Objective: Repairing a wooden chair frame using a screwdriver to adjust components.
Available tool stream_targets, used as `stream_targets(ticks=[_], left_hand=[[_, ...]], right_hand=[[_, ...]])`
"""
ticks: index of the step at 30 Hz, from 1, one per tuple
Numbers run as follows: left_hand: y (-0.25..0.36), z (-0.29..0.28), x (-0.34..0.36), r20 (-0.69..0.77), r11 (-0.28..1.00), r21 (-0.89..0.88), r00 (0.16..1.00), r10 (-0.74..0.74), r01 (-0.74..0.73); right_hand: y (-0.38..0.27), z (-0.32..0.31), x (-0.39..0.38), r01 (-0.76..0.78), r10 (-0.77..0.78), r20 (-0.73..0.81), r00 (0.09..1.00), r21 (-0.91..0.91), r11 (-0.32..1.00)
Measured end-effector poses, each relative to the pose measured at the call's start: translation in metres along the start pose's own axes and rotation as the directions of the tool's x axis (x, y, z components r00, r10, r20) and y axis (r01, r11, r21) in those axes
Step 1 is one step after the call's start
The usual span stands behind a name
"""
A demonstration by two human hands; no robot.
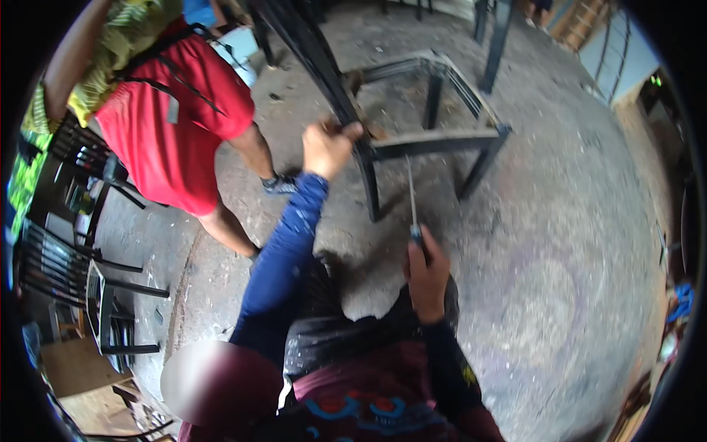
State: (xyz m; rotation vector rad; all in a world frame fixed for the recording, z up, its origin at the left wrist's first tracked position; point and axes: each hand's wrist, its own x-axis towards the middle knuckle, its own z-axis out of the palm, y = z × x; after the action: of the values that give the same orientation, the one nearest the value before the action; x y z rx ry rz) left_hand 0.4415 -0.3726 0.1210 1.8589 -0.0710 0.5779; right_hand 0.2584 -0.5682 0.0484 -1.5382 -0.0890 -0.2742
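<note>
Ahead, a dark, seatless chair frame rests on the concrete floor. The left grip is clasped around its back post, the right grip around a screwdriver. Probably stiff and fairly heavy, it suits holding by that post.

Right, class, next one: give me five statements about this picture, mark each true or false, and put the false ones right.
1. The left hand grips a dark chair frame. True.
2. The right hand holds a paintbrush. False: it holds a slim-shafted tool, apparently a screwdriver.
3. The chair frame has a solid seat panel fitted. False: its seat opening is bare, and the floor shows through.
4. Another person wears red shorts. True.
5. The sleeve on the left forearm is blue. True.
</note>
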Motion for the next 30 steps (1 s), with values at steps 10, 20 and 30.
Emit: stream_targets(ticks=[10, 20, 30], left_hand=[[-0.016, 0.052, -0.095, 0.193, 0.730, -0.481, 0.871, -0.452, 0.485], [-0.016, 0.043, -0.084, 0.173, 0.735, -0.419, 0.842, -0.511, 0.533], [0.093, -0.096, -0.101, 0.984, -0.230, 0.061, -0.097, -0.149, 0.971]], right_hand=[[0.021, 0.040, -0.008, -0.040, 0.038, 0.066, 0.997, 0.030, 0.999], [0.009, 0.037, -0.015, -0.190, 0.127, 0.374, 0.919, 0.138, 0.972], [0.119, 0.078, -0.011, 0.039, 0.097, 0.589, 0.802, -0.213, 0.976]])
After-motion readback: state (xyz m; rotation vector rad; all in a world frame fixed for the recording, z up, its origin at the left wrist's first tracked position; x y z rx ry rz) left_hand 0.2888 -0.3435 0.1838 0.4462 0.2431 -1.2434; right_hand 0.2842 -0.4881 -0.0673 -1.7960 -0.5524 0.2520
